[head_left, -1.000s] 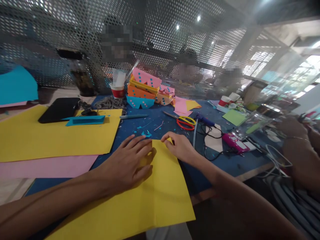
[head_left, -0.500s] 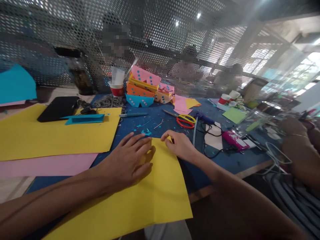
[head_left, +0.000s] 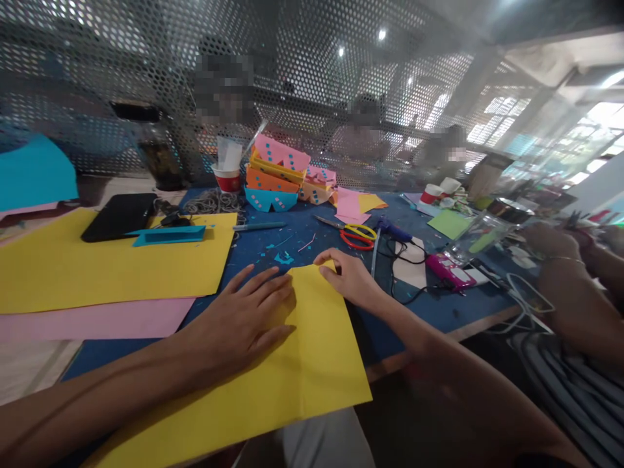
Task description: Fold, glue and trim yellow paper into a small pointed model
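Observation:
A large sheet of yellow paper lies at the near edge of the blue table, with a faint crease running down it and its near part jutting over the edge. My left hand rests flat on the sheet with its fingers spread. At the sheet's far right corner, my right hand pinches the paper between thumb and fingers. Small blue paper scraps lie just beyond the hands. Scissors with yellow and red handles are farther back.
On the left, a phone and a folded blue paper piece lie on more yellow paper. Decorated paper shapes stand at the back beside a paper cup. A glue gun lies right; another person's arm is far right.
The view has shifted slightly. The right part of the yellow sheet's near edge sits a little higher in view. Both hands keep nearly the same places on the paper.

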